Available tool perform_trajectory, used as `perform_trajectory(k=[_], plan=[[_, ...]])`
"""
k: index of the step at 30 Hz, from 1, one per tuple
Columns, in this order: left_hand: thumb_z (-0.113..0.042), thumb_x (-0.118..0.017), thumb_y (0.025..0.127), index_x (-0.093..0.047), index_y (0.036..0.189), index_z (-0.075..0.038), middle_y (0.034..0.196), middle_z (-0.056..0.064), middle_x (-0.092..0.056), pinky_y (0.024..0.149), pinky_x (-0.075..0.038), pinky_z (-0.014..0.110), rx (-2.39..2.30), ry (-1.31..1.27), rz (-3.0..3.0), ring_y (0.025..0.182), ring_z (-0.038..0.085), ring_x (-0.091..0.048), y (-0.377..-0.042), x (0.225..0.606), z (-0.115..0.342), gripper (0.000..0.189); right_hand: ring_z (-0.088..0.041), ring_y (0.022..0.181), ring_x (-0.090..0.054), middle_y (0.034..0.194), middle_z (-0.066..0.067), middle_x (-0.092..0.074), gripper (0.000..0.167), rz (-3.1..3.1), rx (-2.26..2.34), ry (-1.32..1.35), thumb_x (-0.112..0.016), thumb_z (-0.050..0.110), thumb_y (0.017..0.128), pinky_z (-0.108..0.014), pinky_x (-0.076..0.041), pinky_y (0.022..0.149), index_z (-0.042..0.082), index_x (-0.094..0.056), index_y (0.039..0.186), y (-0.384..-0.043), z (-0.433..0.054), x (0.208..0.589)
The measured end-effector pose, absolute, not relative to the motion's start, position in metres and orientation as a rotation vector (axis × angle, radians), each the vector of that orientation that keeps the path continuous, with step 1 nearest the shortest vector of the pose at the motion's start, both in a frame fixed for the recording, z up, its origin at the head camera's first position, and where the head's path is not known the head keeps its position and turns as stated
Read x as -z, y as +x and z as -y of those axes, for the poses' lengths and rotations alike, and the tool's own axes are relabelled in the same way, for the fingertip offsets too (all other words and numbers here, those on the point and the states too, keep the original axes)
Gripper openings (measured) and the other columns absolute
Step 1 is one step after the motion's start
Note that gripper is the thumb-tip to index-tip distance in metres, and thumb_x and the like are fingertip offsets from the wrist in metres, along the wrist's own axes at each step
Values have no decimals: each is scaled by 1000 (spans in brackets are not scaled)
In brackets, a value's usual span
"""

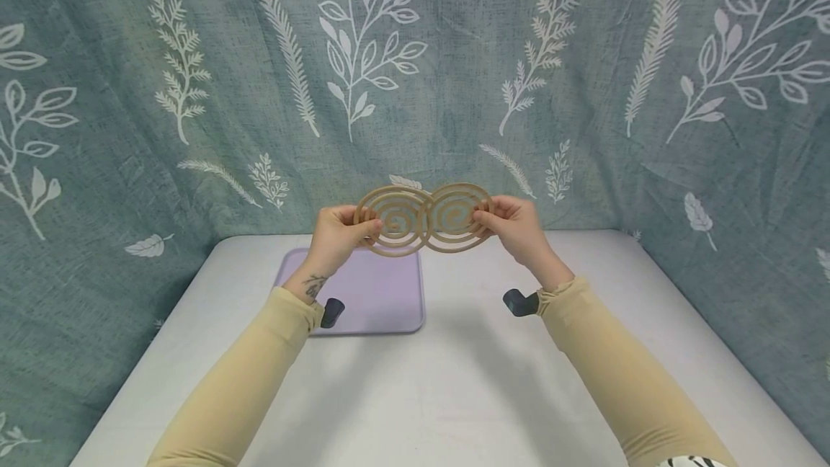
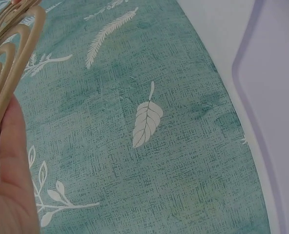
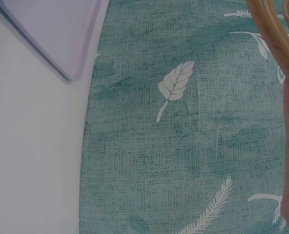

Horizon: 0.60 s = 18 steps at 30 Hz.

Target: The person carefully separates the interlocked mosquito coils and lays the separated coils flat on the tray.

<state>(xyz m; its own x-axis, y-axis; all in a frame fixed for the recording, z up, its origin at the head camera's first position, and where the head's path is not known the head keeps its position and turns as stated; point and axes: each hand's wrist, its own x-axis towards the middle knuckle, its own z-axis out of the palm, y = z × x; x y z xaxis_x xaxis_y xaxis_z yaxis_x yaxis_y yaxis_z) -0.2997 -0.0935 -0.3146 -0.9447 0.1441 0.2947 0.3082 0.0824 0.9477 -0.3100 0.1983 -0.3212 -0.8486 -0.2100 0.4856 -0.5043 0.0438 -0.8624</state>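
A tan, rattan-like piece (image 1: 425, 222) made of two round spiral coils, overlapping at the middle, is held up in the air above the far part of the table. My left hand (image 1: 337, 235) pinches its left edge, thumb in front over the coil. At the opposite edge, my right hand (image 1: 516, 228) pinches the other coil between thumb and fingers. The left wrist view catches part of one coil (image 2: 28, 48) beside the fingers at the left border. Only a curved piece of the other coil (image 3: 276, 46) shows at the upper right of the right wrist view.
A shallow lilac tray (image 1: 389, 308) lies on the white table (image 1: 467, 395), behind and below my left hand. Green-blue cloth (image 1: 447, 92) with white leaf prints hangs behind the table and along both sides. Dark wrist mounts (image 1: 521, 303) stick out inward from the sleeves.
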Motion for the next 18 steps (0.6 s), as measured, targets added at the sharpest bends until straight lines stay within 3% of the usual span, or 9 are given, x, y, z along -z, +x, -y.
perform_trajectory(k=[18], plan=[[-6,-71,80,-62,97,16,67,-6,-65,59,-55,24,2035,-481,2104,61,8,-64,-300,313,99,29,-11,63,-67,73,3,-70,6,2011,-1899,719,-62,2,86,-26,-55,58,5,-67,86,-311,-211,318]])
